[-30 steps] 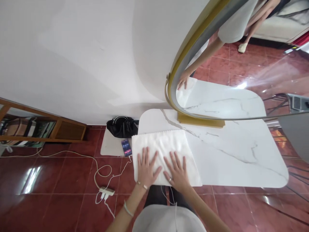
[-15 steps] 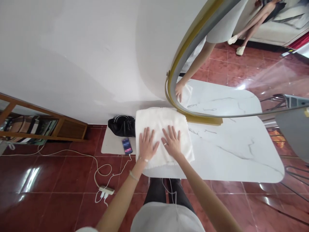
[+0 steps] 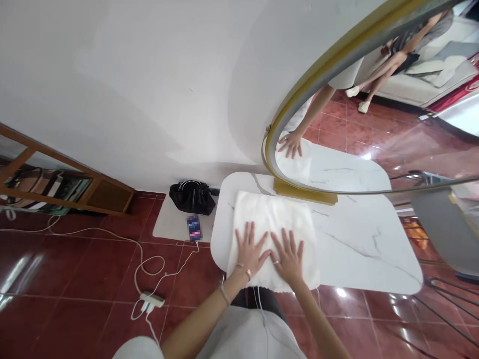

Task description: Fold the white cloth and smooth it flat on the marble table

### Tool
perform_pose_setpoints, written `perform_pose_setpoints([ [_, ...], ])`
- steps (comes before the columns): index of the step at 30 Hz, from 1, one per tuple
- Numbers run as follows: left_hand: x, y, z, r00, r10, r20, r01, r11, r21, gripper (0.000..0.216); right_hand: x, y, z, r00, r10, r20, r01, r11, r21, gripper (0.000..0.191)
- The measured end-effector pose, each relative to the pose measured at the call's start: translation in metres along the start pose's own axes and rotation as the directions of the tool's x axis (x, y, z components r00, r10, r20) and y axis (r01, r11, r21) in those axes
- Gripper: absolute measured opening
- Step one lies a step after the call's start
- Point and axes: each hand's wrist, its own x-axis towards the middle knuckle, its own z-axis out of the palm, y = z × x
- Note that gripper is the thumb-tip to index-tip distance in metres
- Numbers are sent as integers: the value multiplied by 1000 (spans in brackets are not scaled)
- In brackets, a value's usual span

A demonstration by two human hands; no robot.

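White towel (image 3: 275, 219) being pressed flat on the marble-look table (image 3: 359, 249).
In the head view, lower centre of the frame, we are laying our left hand (image 3: 250, 249) and right hand (image 3: 290, 257) side by side on the towel, palms down, fingers spread wide and gripping nothing. The cloth is lying on the table's near left part, its near edge hanging just over the rim. We are judging the smoothing nearly done, with only faint rumples showing toward the gold-framed mirror (image 3: 374, 124). We are finding no readable brand or writing, and the phone (image 3: 193, 228) on the floor is blurred.
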Motion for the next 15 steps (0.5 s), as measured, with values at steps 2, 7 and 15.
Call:
perform_pose_setpoints([
  [2, 28, 6, 3, 997, 79, 14, -79, 996, -32, 58, 8, 18, 4, 996, 87, -7, -87, 996, -25, 55],
  [7, 58, -6, -4, 995, 104, 13, -103, 992, -73, 55, 34, 19, 9, 985, 173, 11, -172, 984, -39, 53],
  [15, 22, -65, -21, 992, -115, -44, 115, 993, -3, 53, 66, -53, 14, 999, -21, -35, 21, 1000, 12, 51],
])
